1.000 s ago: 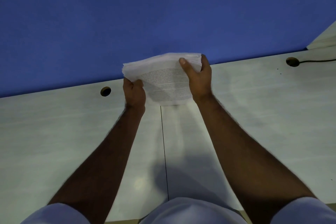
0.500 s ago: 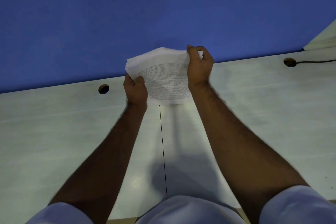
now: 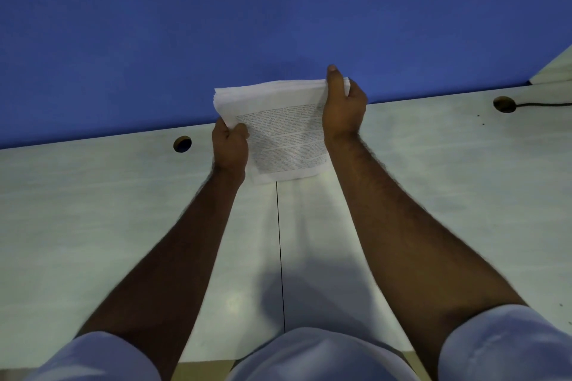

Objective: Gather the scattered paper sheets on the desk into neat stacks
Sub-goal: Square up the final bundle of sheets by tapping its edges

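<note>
White paper, a thick stack of printed sheets [image 3: 284,133], stands on its lower edge on the pale desk [image 3: 93,210] at upper centre of the frame, its printed face turned toward you, its top edge tipped back against the blue partition [image 3: 278,9] and its long axis running up the frame. Your left hand [image 3: 230,145] pinches its lower left edge and your right hand [image 3: 342,108] curls round its upper right corner. Bare desk lies left and right, with cable holes [image 3: 182,144] well apart from the stack.
</note>
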